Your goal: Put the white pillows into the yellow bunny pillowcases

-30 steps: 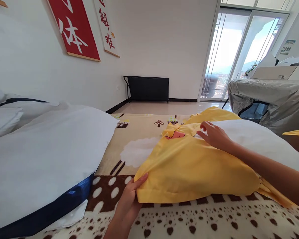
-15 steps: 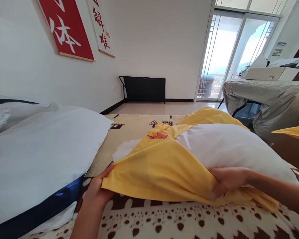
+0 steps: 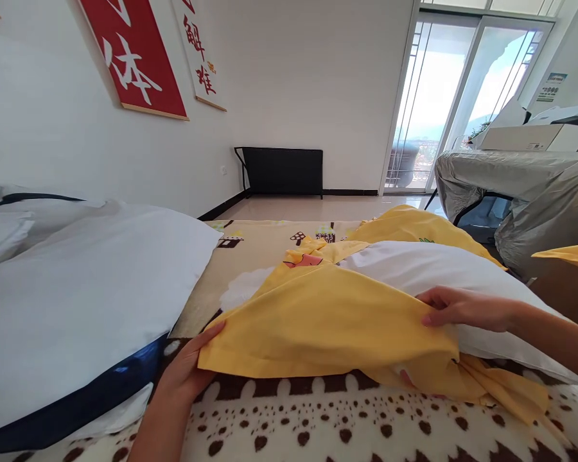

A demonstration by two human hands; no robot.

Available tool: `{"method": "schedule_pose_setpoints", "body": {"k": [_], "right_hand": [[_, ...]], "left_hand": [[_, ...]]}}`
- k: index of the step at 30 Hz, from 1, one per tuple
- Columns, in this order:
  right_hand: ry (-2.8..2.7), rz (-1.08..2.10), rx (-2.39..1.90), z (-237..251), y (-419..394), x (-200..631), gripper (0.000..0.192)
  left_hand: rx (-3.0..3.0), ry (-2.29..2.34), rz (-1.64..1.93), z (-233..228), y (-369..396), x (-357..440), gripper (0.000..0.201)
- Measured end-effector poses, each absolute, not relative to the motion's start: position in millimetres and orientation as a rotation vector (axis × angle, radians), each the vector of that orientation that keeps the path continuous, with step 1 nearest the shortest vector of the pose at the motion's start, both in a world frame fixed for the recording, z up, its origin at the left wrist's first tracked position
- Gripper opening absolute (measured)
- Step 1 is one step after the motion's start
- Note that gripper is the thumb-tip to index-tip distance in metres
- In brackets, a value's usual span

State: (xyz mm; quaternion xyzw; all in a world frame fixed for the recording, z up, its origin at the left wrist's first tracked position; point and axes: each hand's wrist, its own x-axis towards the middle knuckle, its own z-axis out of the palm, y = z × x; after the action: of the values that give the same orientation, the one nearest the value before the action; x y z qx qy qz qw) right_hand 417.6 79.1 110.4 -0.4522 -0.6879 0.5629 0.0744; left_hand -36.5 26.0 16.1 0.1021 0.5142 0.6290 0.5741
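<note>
A yellow pillowcase (image 3: 318, 321) stretches between my two hands, partly drawn over a white pillow (image 3: 409, 260). My left hand (image 3: 187, 359) pinches its left corner, thumb on top and the other fingers hidden beneath the cloth. On the pillow's near side, my right hand (image 3: 457, 308) grips the fabric between thumb and fingers. Loose yellow cloth bunches under the pillow at the lower right, and more yellow fabric (image 3: 414, 224) lies behind it. A pink printed patch shows on the case near its far fold.
A large white pillow (image 3: 87, 289) with dark blue trim lies at the left. Beneath everything is a brown and cream patterned blanket (image 3: 279, 417). A table under a silvery cover (image 3: 520, 170) stands at the right, near a glass door (image 3: 428, 102). A black folded frame (image 3: 284, 172) leans against the far wall.
My right hand has moved up and to the right, lifting the pillowcase's edge higher against the pillow. My left hand keeps its hold on the corner. The view has shifted slightly.
</note>
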Motion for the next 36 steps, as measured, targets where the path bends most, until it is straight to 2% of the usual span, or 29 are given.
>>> {"method": "schedule_pose_setpoints", "body": {"k": [6,10,15,22,25,29,32,36], "right_hand": [[-1.708,1.408,-1.602,116,92,357,0.045],[-1.921,1.302,-1.582,120,113,352,0.038],[-2.033,1.078,-1.559,123,131,373,0.039],[-2.333,1.154,-1.464,120,121,384,0.039],[-2.21,1.428,-1.357,112,127,391,0.037],[-1.879,1.751,-1.112,100,132,400,0.034],[-1.687,1.763,-1.063,91,131,402,0.03],[-1.61,1.734,-1.125,88,126,400,0.032]], "left_hand": [[0.397,1.268,1.36,9,26,-23,0.018],[0.354,1.27,1.401,9,28,-18,0.025],[0.263,1.197,1.528,14,30,-15,0.035],[0.373,1.237,1.477,13,19,-18,0.04],[0.651,1.252,1.368,11,4,-37,0.042],[1.054,1.324,0.991,14,-20,-40,0.025],[1.114,1.295,0.82,14,-31,-1,0.025],[0.984,1.221,0.936,3,-27,88,0.046]]}}
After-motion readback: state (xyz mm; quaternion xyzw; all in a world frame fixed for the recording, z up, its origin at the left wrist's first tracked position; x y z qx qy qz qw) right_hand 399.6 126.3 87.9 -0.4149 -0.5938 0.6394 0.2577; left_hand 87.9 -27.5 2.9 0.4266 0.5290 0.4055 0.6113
